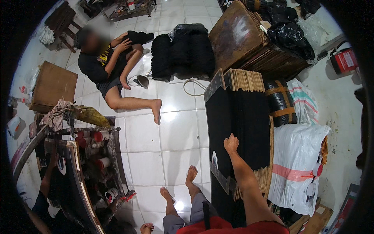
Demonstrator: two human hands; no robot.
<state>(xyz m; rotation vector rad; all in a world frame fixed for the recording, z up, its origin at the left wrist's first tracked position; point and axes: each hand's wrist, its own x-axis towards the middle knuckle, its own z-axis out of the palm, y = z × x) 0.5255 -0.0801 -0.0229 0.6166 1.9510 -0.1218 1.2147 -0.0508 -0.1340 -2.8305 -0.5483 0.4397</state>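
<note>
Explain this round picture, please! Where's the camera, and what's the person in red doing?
No machine here, just a person. The camera sits on their head and looks down; its wide lens bends straight edges. Their right hand is at the black cloth on a row of boards; I can't tell if it grips. The left hand is at the bottom edge, with nothing clearly held. On the tiled floor, another person sits holding a dark piece beside cloth heaps.
</note>
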